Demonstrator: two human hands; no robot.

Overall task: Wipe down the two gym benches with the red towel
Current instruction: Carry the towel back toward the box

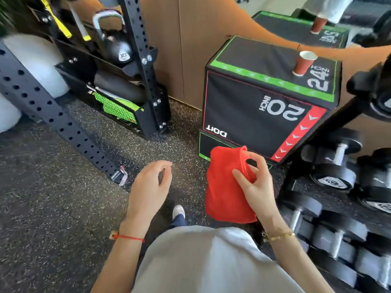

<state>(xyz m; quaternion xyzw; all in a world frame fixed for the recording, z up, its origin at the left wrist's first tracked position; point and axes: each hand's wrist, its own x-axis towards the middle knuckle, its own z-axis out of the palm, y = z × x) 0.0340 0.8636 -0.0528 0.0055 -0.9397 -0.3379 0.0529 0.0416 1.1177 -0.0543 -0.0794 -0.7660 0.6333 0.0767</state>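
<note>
I see the red towel [226, 187] hanging folded from my right hand [255, 185], a bright, soft-looking cloth with a stitched hem along its top edge. The thumb and fingertips pinch that upper edge, and the rest drapes below and to the left of the palm. My left hand [151, 187] hovers beside it, well apart, fingers loosely curled and holding nothing. Just beyond the right hand stands a black plyo box [264, 106], a red paper cup [303, 63] on top.

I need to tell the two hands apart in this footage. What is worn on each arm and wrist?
Both forearms are bare, no sleeves showing. The left hand has a thin red string bracelet on its wrist; the right hand has a gold chain bracelet.
</note>
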